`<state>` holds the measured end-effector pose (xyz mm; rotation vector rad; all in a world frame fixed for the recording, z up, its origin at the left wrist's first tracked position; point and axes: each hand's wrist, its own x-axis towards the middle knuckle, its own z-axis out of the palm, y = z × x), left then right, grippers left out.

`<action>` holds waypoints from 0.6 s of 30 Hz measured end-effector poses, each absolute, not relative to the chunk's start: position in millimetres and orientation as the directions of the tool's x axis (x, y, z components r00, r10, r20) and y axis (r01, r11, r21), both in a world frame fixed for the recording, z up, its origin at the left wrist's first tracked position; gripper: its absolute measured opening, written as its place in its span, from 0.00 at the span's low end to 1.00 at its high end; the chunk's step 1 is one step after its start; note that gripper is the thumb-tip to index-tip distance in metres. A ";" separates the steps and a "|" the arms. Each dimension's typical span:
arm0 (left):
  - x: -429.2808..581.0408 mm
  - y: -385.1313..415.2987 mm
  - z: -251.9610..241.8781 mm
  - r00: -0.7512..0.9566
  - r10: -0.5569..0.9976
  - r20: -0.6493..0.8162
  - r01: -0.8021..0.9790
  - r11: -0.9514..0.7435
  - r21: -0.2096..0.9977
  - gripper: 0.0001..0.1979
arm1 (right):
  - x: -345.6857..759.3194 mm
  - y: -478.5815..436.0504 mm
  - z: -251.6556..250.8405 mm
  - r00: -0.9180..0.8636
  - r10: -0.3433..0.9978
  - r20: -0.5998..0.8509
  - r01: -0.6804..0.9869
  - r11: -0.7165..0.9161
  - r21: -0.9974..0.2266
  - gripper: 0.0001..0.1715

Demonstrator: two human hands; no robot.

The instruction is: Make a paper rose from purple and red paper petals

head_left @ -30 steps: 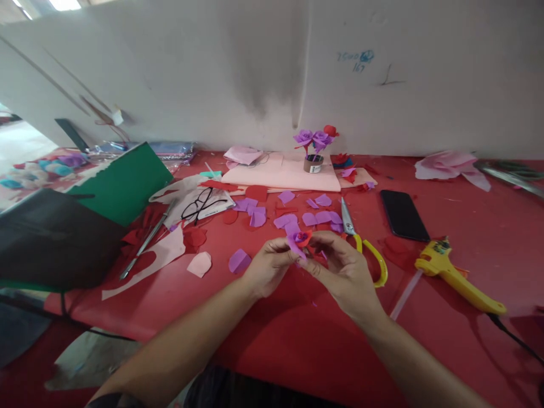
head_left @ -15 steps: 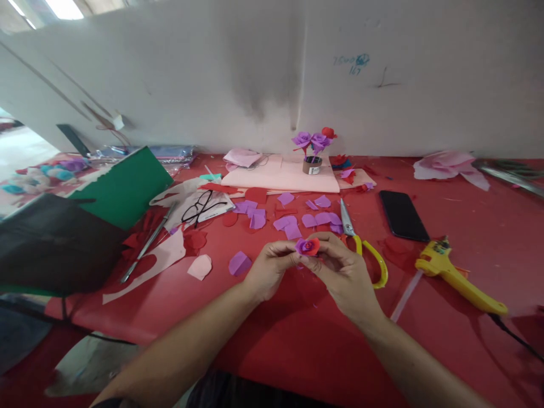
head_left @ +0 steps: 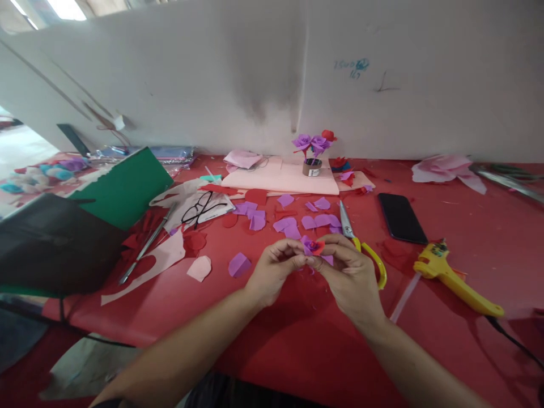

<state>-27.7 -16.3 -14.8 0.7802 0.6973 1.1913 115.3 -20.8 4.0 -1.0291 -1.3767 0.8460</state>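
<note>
A small paper flower [head_left: 313, 247] with a red centre and purple petals sits between my two hands above the red table [head_left: 297, 334]. My left hand [head_left: 274, 271] pinches it from the left, fingers closed. From the right, my right hand [head_left: 351, 277] grips it with curled fingers, and a purple petal shows under them. Loose purple petals [head_left: 293, 221] lie scattered on the table just beyond my hands.
Yellow-handled scissors [head_left: 361, 243], a black phone [head_left: 402, 209] and a yellow glue gun [head_left: 457, 277] lie to the right. Glasses [head_left: 203, 205], green card [head_left: 123, 184], a dark sheet [head_left: 51, 243] and metal tools [head_left: 147, 243] lie left. Finished paper roses in a small cup [head_left: 312, 153] stand by the wall.
Both hands have turned and worked the small flower in place; it has dropped slightly lower between my fingers. Nothing else on the table has moved.
</note>
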 end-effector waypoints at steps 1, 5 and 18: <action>-25.3 -17.8 -13.8 0.224 0.972 -0.067 -0.549 0.182 0.816 0.09 | 115.7 -20.1 2.6 0.058 0.938 0.341 0.098 0.334 -0.937 0.04; -14.8 -19.5 -8.3 0.205 0.972 -0.119 -0.651 0.226 0.724 0.10 | 117.0 -16.6 -5.1 0.098 0.956 0.276 0.071 0.270 -0.960 0.06; -22.9 -2.6 -6.2 0.128 0.958 -0.258 -0.694 0.272 0.666 0.15 | 219.0 -39.7 10.4 0.212 0.896 0.391 0.702 0.139 -0.699 0.18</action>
